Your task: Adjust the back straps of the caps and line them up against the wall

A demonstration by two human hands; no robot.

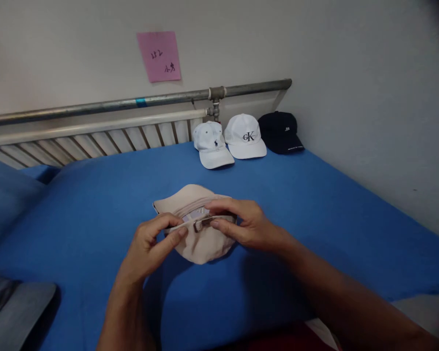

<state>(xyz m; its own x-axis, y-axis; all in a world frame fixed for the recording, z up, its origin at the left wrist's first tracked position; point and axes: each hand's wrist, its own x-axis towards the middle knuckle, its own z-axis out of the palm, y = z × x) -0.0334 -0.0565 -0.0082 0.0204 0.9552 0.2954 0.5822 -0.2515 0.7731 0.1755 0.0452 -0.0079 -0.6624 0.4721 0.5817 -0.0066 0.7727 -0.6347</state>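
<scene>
A beige baseball cap lies upside down on the blue cover, its brim pointing away from me and its inside partly showing. My left hand pinches the left edge of the cap's opening between thumb and fingers. On the other side, my right hand grips the rim close to the back strap and its buckle. The right fingers reach partly inside the cap, so their tips are partly hidden.
Along the far edge stand a white cap with a small horse logo, a white CK cap and a black cap. Behind them run a metal pipe and a radiator. A grey cap is cut off at lower left.
</scene>
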